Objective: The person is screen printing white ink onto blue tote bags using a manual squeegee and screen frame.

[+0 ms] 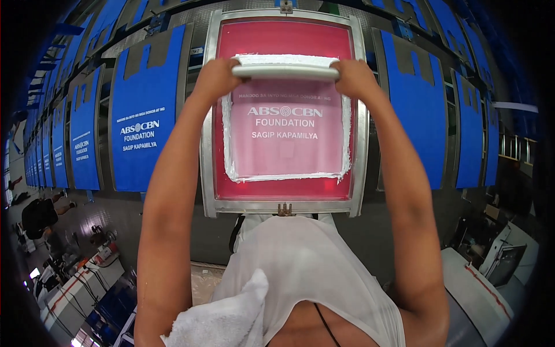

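Both my arms reach forward over a metal-edged printing screen (209,144) with pink-red mesh. My left hand (219,81) is closed around the left end of a long pale squeegee (286,72), and my right hand (354,80) grips its right end. The squeegee lies crosswise near the far end of the screen's pale window. Just beyond its edge runs a thick band of white ink (289,59). White ink also lines the left, right and near borders of the window. White lettering and a round emblem show within it.
Blue printed fabric pieces (141,115) lie in a long row to the left, with more blue pieces (413,110) at right. A white towel (222,315) hangs by my left shoulder. Another person (41,217) is far left. Benches with equipment (87,277) stand behind.
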Demonstrator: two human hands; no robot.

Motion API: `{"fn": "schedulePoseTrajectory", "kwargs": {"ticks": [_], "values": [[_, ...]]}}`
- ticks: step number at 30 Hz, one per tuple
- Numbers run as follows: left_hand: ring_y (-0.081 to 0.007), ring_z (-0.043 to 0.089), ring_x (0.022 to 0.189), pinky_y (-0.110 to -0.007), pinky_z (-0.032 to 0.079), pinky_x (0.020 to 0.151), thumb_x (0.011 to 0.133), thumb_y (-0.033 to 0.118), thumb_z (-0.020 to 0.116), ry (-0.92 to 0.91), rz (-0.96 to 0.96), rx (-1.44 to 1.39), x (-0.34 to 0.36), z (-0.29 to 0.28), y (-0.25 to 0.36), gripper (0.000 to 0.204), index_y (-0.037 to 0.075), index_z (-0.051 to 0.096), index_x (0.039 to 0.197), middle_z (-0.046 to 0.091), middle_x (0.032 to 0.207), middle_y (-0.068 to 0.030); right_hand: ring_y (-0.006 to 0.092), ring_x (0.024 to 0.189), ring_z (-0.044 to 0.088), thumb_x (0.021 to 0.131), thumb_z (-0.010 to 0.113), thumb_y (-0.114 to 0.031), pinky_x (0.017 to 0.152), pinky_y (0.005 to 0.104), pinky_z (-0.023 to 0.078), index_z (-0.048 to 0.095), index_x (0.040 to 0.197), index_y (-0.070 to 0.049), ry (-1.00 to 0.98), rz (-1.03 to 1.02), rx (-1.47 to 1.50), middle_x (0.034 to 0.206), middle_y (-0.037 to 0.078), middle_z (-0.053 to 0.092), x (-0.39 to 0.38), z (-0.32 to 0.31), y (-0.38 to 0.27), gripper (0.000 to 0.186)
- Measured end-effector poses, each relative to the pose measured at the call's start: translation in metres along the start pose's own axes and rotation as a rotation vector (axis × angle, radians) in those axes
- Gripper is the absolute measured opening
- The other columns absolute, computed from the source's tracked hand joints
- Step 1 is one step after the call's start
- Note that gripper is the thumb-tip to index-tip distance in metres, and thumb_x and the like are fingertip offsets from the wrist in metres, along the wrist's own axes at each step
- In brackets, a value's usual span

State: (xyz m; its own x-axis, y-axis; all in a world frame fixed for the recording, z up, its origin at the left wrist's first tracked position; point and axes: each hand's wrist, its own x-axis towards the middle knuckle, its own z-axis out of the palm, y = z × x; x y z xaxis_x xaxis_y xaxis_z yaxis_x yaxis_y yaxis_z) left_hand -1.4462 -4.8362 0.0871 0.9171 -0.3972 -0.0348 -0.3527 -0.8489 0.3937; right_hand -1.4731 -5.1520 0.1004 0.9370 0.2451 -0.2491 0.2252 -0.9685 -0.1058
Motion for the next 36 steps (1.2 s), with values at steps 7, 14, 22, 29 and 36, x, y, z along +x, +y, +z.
{"fn": "schedulePoseTrajectory", "kwargs": {"ticks": [7,14,22,29,36], "values": [[-0.0317,0.058,0.085,-0.042,0.044,0.078,0.053,0.002,0.072,-0.053,0.059,-0.116,-0.236,0.037,0.065,0.041,0.005,0.064,0.093,0.064,0.087,-0.0121,0.027,0.089,0.061,0.06,0.063,0.0,0.11,0.0547,0.02,0.064,0.096,-0.009,-0.023,0.024,0.208,0.084,0.008,0.065,-0.228,0.057,-0.085,0.037],[-0.0322,0.061,0.083,-0.042,0.049,0.076,0.057,0.007,0.074,0.05,0.007,-0.043,-0.11,0.051,0.017,0.038,0.009,0.069,0.095,0.065,0.084,-0.0137,0.0273,0.083,0.063,0.062,0.064,-0.005,0.107,0.0539,0.024,0.067,0.097,-0.012,0.179,-0.006,0.073,0.079,0.01,0.066,-0.11,0.069,-0.032,0.035],[-0.0317,0.066,0.078,-0.04,0.052,0.072,0.068,0.035,0.076,-0.067,-0.045,0.029,0.003,-0.003,0.005,0.044,0.009,0.068,0.101,0.067,0.082,-0.0157,0.0284,0.082,0.066,0.066,0.062,-0.014,0.092,0.0434,0.042,0.066,0.105,-0.015,-0.038,0.068,0.086,0.084,0.014,0.068,-0.005,-0.003,0.0,0.039],[-0.032,0.058,0.087,-0.044,0.045,0.079,0.057,0.0,0.07,-0.05,0.006,-0.114,-0.233,0.03,0.068,0.035,0.007,0.066,0.091,0.063,0.088,-0.0115,0.027,0.089,0.06,0.06,0.062,0.001,0.108,0.0548,0.024,0.064,0.1,-0.009,-0.078,0.017,0.213,0.088,0.009,0.066,-0.228,0.056,-0.082,0.041],[-0.0324,0.061,0.083,-0.042,0.048,0.077,0.058,0.009,0.075,0.083,-0.021,-0.005,-0.107,0.051,0.012,0.036,0.009,0.069,0.093,0.065,0.084,-0.0134,0.0262,0.083,0.062,0.063,0.065,-0.008,0.1,0.0509,0.032,0.065,0.097,-0.013,0.094,0.02,0.054,0.082,0.008,0.067,-0.097,0.064,-0.035,0.034]]}}
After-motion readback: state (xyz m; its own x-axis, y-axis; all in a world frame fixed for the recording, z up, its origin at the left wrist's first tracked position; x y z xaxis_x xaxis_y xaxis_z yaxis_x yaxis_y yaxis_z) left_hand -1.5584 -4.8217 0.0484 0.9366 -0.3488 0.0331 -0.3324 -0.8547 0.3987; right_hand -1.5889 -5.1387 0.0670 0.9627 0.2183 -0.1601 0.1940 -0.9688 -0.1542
